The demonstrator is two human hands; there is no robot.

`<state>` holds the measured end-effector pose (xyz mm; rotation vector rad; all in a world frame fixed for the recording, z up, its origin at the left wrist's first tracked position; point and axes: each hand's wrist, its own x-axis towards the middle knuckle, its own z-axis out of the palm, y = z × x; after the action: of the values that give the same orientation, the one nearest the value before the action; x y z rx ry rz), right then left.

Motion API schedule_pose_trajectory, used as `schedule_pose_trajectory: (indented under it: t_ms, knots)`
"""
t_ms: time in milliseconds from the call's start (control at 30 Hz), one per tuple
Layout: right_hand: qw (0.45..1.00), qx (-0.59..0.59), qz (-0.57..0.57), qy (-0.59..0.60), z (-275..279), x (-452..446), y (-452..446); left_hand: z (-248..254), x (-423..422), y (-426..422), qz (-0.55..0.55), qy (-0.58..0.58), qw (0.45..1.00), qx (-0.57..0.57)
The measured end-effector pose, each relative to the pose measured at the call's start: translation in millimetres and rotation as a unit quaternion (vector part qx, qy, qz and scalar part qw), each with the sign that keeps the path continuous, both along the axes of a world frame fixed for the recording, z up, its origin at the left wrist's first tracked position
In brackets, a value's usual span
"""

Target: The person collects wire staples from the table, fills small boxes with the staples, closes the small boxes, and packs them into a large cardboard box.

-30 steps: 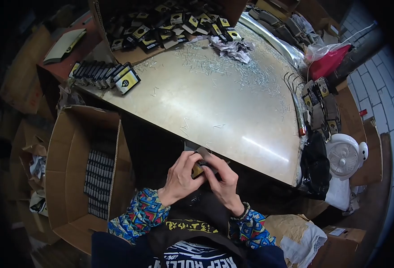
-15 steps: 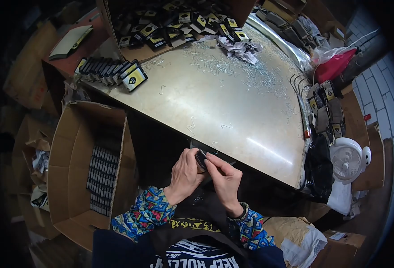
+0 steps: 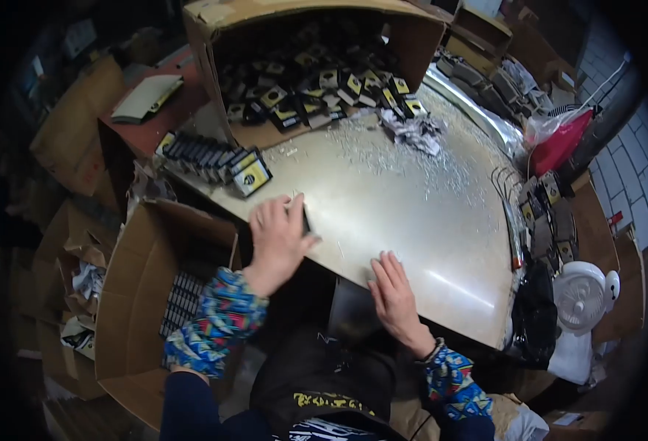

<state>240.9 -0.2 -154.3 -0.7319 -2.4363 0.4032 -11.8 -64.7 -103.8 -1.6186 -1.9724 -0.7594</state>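
Observation:
Near the table's front edge, my left hand (image 3: pixel 276 239) is closed around a small dark box (image 3: pixel 306 220), mostly hidden behind the fingers. My right hand (image 3: pixel 395 298) rests at the edge of the metal table (image 3: pixel 382 213), fingers stretched out and nothing in it. Beyond my left hand stands a row of small black and yellow boxes (image 3: pixel 206 158), with a yellow-faced one (image 3: pixel 252 176) at its right end. Short thin wire pieces (image 3: pixel 441 169) lie scattered over the far part of the table.
A large carton of loose black and yellow boxes (image 3: pixel 316 81) stands at the back. Crumpled paper (image 3: pixel 416 132) lies before it. An open carton (image 3: pixel 136 279) with packed rows is at lower left. At right are a white fan (image 3: pixel 581 298) and a black bag (image 3: pixel 535 309).
My hands have moved apart. The left went up and left over the table with the dark box; the right let go and opened at the table edge. The view has shifted.

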Motion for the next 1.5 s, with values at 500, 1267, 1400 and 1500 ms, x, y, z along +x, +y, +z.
schedule_pose_trajectory:
  t_ms: [500, 1267, 1400, 1500]
  knots:
    - [0.961, 0.216, -0.106, -0.140, -22.3, -117.9, 231.9, 123.0, 41.6, -58.9, -0.645, -0.598, 0.474, 0.024]
    - [0.979, -0.027, -0.178, -0.098, -18.2, 84.3, 248.8, 74.0, -94.8, 162.3, -0.181, -0.499, 0.842, -0.099]
    - [0.989, -0.016, -0.103, -0.106, -12.5, 90.7, 234.7, 9.3, -24.7, 87.4, -0.230, -0.455, 0.831, -0.222]
    - [0.990, -0.038, -0.135, -0.021, -14.8, 93.7, 235.6, 5.1, -6.5, 60.6, -0.201, -0.258, 0.922, -0.207]
